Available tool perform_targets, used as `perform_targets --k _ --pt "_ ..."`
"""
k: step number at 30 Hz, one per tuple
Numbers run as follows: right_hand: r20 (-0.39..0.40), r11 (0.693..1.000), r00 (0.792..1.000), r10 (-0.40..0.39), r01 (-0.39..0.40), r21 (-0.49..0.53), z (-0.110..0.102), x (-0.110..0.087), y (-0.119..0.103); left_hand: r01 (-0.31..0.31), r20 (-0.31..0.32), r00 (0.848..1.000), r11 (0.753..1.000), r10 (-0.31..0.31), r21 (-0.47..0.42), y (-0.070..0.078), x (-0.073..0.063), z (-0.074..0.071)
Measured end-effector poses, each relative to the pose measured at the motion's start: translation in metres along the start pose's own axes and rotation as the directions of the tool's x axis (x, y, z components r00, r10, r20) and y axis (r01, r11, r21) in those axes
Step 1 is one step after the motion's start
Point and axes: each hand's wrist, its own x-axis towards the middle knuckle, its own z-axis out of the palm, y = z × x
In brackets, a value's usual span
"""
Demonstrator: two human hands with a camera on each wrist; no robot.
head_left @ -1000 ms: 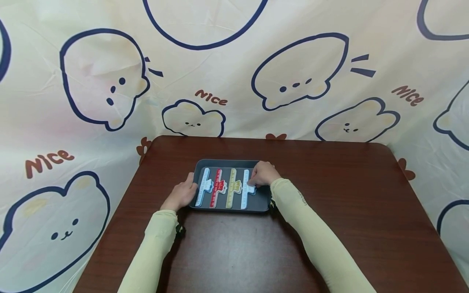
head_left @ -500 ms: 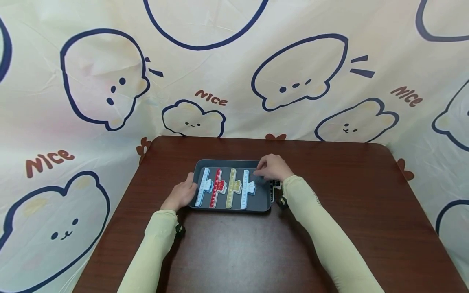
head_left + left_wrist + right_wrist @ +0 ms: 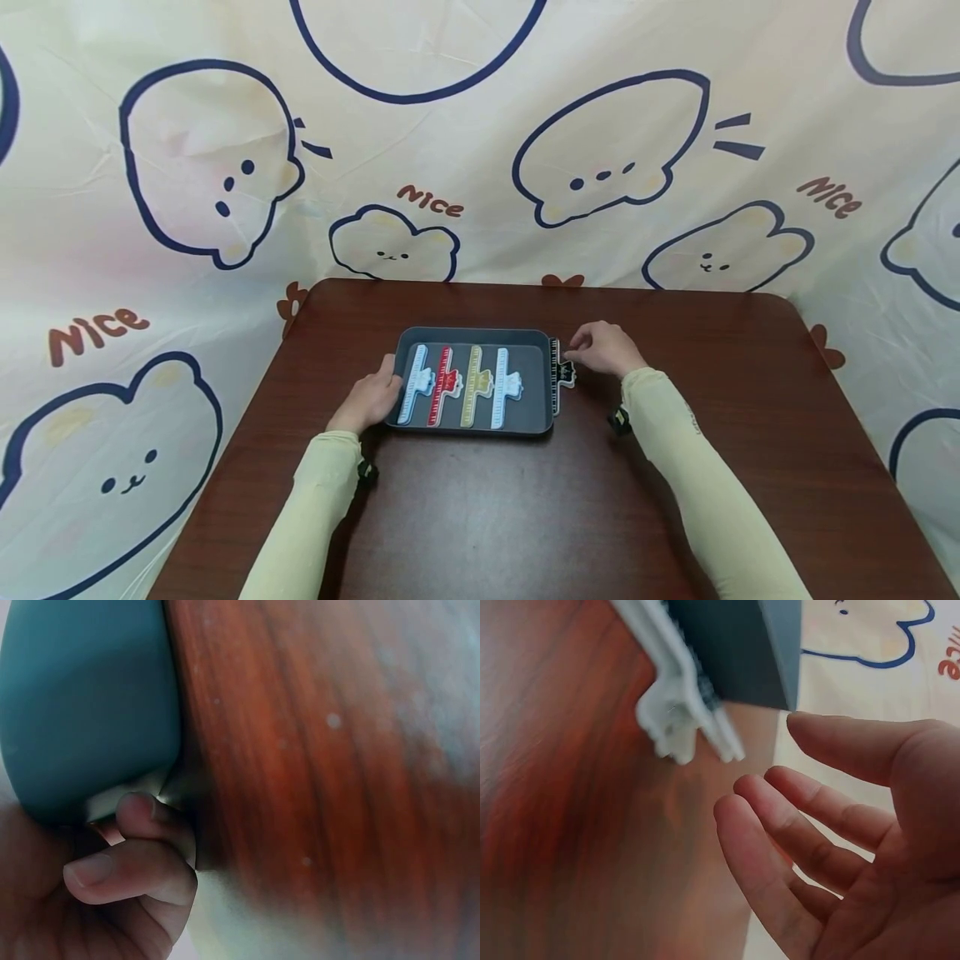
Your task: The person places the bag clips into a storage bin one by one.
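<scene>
A dark grey rectangular tray [image 3: 529, 417] lies on the table. Inside it, side by side, are a blue ruler clip [image 3: 415, 392], a red one [image 3: 441, 392], a yellow one [image 3: 472, 396] and another blue ruler clip [image 3: 501, 400]. Along the tray's right outer side is a black ruler clip [image 3: 566, 373]; whether it clamps the rim I cannot tell. My left hand [image 3: 372, 395] holds the tray's left edge, with curled fingers [image 3: 97, 871] at its underside in the left wrist view. Just right of the black clip, my right hand [image 3: 606, 350] has parted fingers holding nothing.
The brown wooden table [image 3: 720, 433] extends around the tray on all sides. Behind it and at both sides hangs a pale cloth [image 3: 495, 150] printed with cartoon bears.
My right hand has left the right-hand blue clip and moved right, past the tray's edge, uncovering the black clip. My left hand and the tray have stayed put.
</scene>
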Motion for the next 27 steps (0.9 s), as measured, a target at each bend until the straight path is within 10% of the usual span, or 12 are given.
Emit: perform_targets --k 18,27 --pt "0.073 0.999 0.996 0.043 -0.043 0.001 0.018 0.002 0.019 -0.006 -0.001 1.0 1.0 0.006 0.002 0.0 0.0 0.001" --pt "0.072 0.982 0.997 0.032 -0.045 0.182 0.016 0.005 0.023 -0.008 0.0 1.0 1.0 0.008 0.007 -0.001 0.001 0.0"
